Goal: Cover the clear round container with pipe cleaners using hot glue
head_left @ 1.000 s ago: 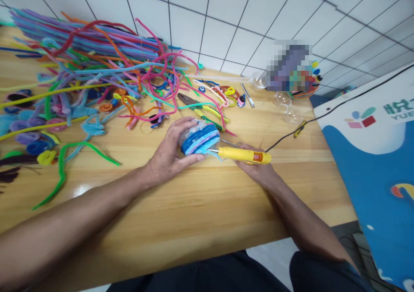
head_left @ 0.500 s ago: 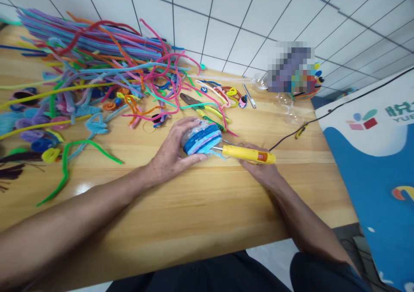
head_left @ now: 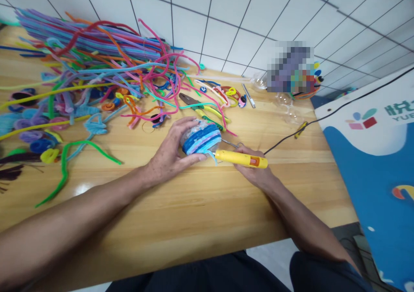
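My left hand point(head_left: 171, 156) is wrapped around a rounded object point(head_left: 201, 139) banded with dark blue, light blue and purple pipe cleaner, its thumb along the near side. One light blue pipe cleaner end point(head_left: 211, 156) sticks out loose from the lower right. My right hand point(head_left: 250, 167) grips a yellow glue gun point(head_left: 241, 158) with an orange switch. Its metal tip points left, close to the loose end; whether it touches cannot be told. Behind the glue gun lie scissors point(head_left: 230, 143), partly hidden by my right hand.
Pliers point(head_left: 194, 103) with green-yellow handles lie just behind the banded object. Pipe cleaners point(head_left: 106, 42) cover the left back. A black cord point(head_left: 323, 113) runs from the glue gun toward the upper right. Clear plastic balls point(head_left: 284, 102) and a pen-like knife point(head_left: 249, 95) stand near the wall.
My right hand and the glue gun have moved slightly left and down, so the tip is nearer the banded object. My left hand and the object stay almost in place.
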A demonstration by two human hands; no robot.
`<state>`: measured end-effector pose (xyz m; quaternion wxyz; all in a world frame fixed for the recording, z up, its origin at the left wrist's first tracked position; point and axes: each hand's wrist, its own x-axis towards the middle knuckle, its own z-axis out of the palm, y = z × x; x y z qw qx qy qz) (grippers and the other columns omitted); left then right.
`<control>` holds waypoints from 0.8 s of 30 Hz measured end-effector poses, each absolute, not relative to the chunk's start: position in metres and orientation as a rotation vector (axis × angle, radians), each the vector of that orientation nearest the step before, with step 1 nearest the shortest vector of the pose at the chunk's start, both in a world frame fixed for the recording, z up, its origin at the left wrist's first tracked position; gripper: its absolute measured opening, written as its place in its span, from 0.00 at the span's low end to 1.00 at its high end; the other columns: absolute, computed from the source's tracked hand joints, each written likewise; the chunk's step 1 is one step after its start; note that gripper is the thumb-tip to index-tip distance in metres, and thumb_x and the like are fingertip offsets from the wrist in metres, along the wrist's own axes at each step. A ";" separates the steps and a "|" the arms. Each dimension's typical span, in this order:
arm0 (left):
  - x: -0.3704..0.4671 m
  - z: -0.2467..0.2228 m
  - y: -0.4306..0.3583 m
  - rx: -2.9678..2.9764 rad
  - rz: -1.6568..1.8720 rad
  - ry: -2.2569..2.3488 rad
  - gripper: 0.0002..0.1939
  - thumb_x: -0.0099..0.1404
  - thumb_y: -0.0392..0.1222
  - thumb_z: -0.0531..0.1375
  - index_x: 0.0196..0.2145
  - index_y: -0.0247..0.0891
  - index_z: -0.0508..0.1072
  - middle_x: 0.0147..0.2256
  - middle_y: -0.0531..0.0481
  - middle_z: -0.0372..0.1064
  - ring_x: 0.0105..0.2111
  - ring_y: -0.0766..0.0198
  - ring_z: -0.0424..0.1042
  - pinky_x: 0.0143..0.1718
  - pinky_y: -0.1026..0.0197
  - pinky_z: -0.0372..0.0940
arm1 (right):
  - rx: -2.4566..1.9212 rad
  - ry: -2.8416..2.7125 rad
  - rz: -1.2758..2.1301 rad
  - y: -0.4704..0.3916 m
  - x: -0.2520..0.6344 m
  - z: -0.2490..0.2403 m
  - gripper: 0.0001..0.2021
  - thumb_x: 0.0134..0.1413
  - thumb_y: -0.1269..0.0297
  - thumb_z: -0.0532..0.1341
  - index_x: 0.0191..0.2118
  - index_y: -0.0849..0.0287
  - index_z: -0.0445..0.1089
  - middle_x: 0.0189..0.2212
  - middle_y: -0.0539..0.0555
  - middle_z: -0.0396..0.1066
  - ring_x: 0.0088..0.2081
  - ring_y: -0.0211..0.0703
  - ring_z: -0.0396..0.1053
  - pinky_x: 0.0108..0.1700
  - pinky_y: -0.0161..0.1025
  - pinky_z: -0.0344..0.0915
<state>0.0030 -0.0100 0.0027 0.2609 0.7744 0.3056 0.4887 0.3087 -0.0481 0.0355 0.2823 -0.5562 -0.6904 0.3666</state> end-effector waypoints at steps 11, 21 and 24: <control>0.004 0.002 -0.011 2.074 1.340 0.821 0.41 0.73 0.59 0.71 0.75 0.51 0.60 0.70 0.36 0.66 0.74 0.41 0.67 0.74 0.33 0.66 | -1.580 -1.812 0.836 -0.051 0.304 0.047 0.06 0.53 0.58 0.68 0.35 0.51 0.79 0.25 0.48 0.78 0.25 0.42 0.70 0.31 0.40 0.65; 0.004 0.005 -0.011 2.094 1.323 0.836 0.41 0.73 0.60 0.71 0.75 0.51 0.60 0.70 0.36 0.67 0.73 0.42 0.67 0.75 0.34 0.65 | -1.528 -1.834 0.879 -0.051 0.307 0.047 0.04 0.54 0.59 0.68 0.35 0.51 0.78 0.26 0.48 0.77 0.25 0.43 0.71 0.32 0.40 0.67; 0.004 0.004 -0.011 2.086 1.326 0.836 0.41 0.73 0.60 0.71 0.75 0.51 0.61 0.70 0.36 0.66 0.74 0.42 0.67 0.74 0.34 0.66 | -1.485 -1.863 0.885 -0.052 0.304 0.046 0.03 0.54 0.62 0.68 0.35 0.51 0.78 0.27 0.49 0.78 0.26 0.42 0.72 0.34 0.40 0.69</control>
